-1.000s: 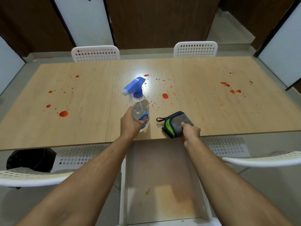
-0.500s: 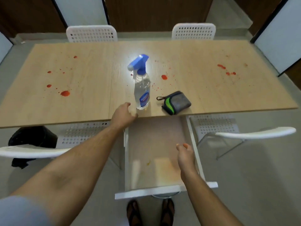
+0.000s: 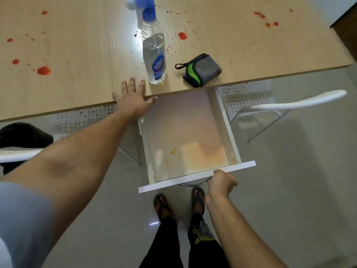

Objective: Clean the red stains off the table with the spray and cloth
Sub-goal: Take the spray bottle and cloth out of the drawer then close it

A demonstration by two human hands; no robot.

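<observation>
We see a spray bottle upright near the table edge; its blue label isn't readable. Folded grey-green cloth just beside it. Left hand flat, fingers spread, beside the bottle, apart. Right hand grips the open drawer front. Red stains scattered.

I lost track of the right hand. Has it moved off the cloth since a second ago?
Yes. The right hand left the cloth on the table and came back toward the person, now gripping the drawer front.

single head-worn view, looking steeply down, close over table edge, open drawer, floor
</observation>
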